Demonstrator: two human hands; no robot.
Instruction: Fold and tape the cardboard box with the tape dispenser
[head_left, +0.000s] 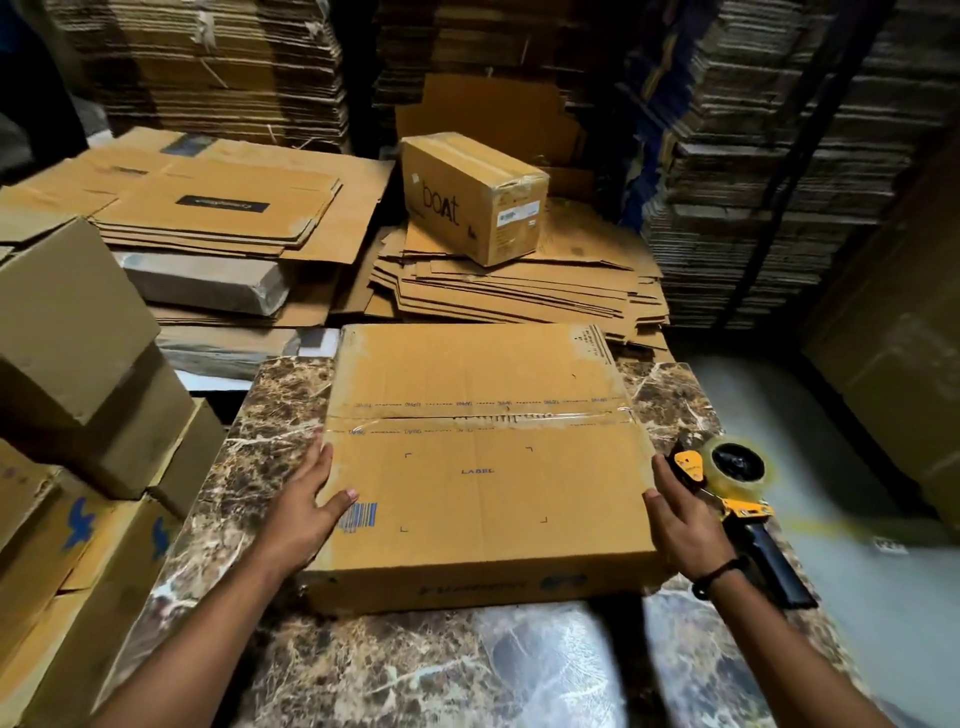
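A flat brown cardboard box (478, 467) lies on the marble table (426, 670), flaps closed, with clear tape along its middle seam. My left hand (306, 504) rests on the box's left edge, thumb on top and fingers straight along the side. Against the right edge my right hand (680, 525) lies the same way, thumb on the top corner. The yellow and black tape dispenser (737, 493) with its clear roll lies on the table just right of that hand, not held.
Stacked closed boxes (78, 364) stand at the left. Piles of flattened cardboard (519, 291) lie behind the table, a sealed "boat" box (472, 197) on top. Tall cardboard stacks (769, 156) fill the back and right. Bare floor (810, 467) shows at right.
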